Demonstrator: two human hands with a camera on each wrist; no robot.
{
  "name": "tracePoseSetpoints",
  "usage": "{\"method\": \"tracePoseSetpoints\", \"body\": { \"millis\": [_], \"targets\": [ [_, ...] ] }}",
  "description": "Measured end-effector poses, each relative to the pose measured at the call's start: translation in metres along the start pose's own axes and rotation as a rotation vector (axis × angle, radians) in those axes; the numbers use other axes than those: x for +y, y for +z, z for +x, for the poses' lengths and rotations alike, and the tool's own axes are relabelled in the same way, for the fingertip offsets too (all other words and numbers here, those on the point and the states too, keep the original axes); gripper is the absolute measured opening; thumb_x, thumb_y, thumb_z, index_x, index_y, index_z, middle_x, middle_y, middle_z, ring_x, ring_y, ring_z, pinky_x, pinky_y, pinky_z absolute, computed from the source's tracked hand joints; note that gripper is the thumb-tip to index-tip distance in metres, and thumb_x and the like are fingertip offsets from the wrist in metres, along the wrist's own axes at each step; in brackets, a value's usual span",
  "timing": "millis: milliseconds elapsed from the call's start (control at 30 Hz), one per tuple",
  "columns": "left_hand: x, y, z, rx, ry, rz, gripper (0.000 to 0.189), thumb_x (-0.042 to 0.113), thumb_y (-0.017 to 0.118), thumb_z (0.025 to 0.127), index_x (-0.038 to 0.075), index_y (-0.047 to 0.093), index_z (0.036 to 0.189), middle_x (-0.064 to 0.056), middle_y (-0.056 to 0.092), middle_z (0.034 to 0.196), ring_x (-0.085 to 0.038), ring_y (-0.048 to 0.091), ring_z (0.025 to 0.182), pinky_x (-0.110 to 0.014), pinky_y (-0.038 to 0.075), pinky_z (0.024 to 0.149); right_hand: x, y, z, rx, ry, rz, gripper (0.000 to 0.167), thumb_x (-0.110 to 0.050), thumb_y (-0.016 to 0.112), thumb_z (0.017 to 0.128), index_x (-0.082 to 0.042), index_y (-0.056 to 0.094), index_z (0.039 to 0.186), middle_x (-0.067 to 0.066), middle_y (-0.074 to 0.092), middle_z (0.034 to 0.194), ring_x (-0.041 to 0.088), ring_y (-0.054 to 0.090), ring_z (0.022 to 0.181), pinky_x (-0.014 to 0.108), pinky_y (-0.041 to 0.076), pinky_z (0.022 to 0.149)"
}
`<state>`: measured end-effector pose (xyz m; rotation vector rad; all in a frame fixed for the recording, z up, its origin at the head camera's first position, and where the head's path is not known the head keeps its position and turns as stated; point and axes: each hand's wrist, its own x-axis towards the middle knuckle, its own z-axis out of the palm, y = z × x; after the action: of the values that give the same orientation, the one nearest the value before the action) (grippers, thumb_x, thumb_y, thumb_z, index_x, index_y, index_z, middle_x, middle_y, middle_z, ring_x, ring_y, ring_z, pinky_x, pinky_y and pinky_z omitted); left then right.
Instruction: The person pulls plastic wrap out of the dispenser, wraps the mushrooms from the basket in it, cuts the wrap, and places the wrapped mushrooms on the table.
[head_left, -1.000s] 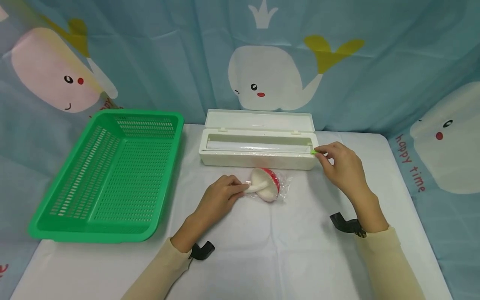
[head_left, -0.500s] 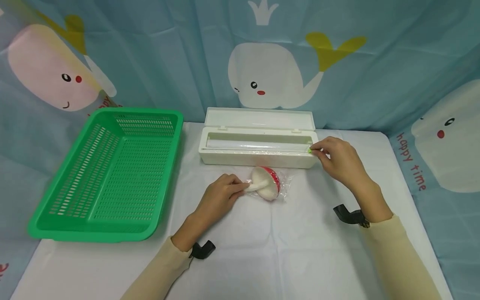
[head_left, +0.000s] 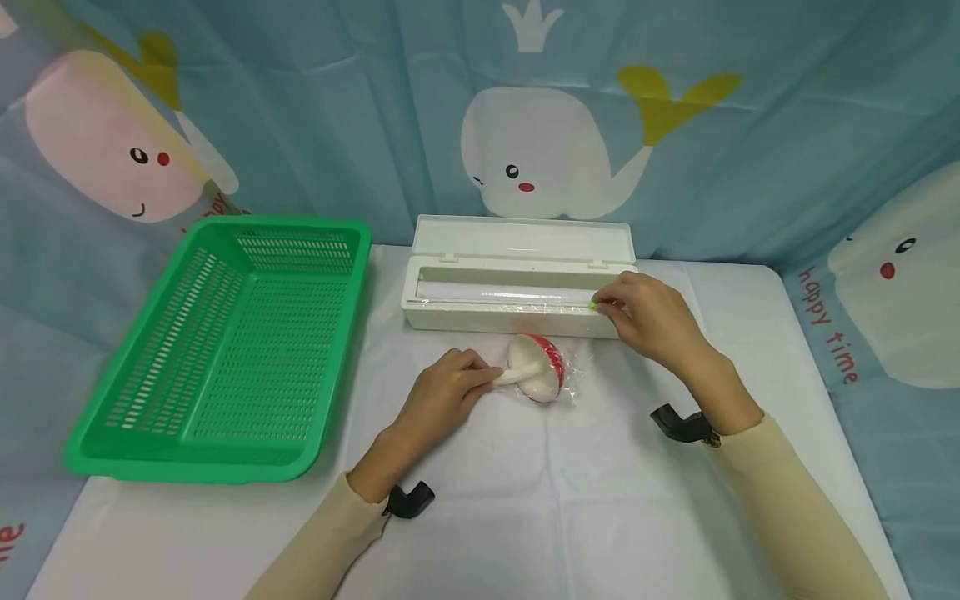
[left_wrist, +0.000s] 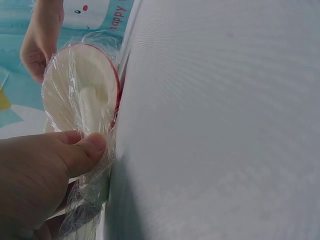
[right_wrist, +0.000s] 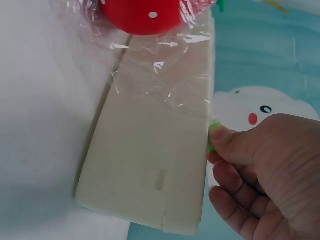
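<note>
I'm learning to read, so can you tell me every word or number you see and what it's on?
"happy time": right side of the blue curtain.
"happy": left side of the curtain, just behind the green basket.
"e": curtain at the lower left edge, other letters cut off.
"happy": curtain in the left wrist view.
White box, toy mushroom, basket: no readable words.

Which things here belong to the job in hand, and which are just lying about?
In use: red-capped mushroom, held by the left hand; green tab, pinched by the right hand; white box; white roll.

Seemingly idle: green basket; whale-print curtain.
</note>
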<state>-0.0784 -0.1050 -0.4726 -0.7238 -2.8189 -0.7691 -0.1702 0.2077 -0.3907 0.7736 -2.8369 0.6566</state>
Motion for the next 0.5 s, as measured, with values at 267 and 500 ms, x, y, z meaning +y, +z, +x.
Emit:
{"method": "tracePoseSetpoints", "body": {
  "millis": [267, 500],
  "targets": [
    [-0.0016, 0.0022, 0.0021, 0.006, 0.013, 0.007, 0.029, 0.011, 0.083, 0.092, 0.019, 0.082, 0.12, 0.004, 0.074, 0.106, -0.017, 0.067, 0.099, -0.029, 0.059, 0.077, -0.0004, 0.0022, 0.0041, 0.001, -0.015, -0.007, 0.009, 0.0, 0.076, 0.093, -0.004, 0.081, 0.099, 0.009, 0.073, 0.089, 0.025, 0.067, 0.081, 0.04, 0.052, 0.07],
    [-0.0019, 0.0044, 0.0008, 0.024, -0.016, -0.029, 0.028, 0.01, 0.083, 0.092, 0.02, 0.083, 0.118, 0.005, 0.075, 0.103, -0.015, 0.067, 0.097, -0.029, 0.058, 0.075, -0.0016, 0.0036, 0.0082, -0.045, 0.008, 0.011, 0.011, 0.001, 0.074, 0.094, -0.003, 0.081, 0.102, 0.012, 0.075, 0.094, 0.028, 0.07, 0.089, 0.044, 0.056, 0.075]
  ]
}}
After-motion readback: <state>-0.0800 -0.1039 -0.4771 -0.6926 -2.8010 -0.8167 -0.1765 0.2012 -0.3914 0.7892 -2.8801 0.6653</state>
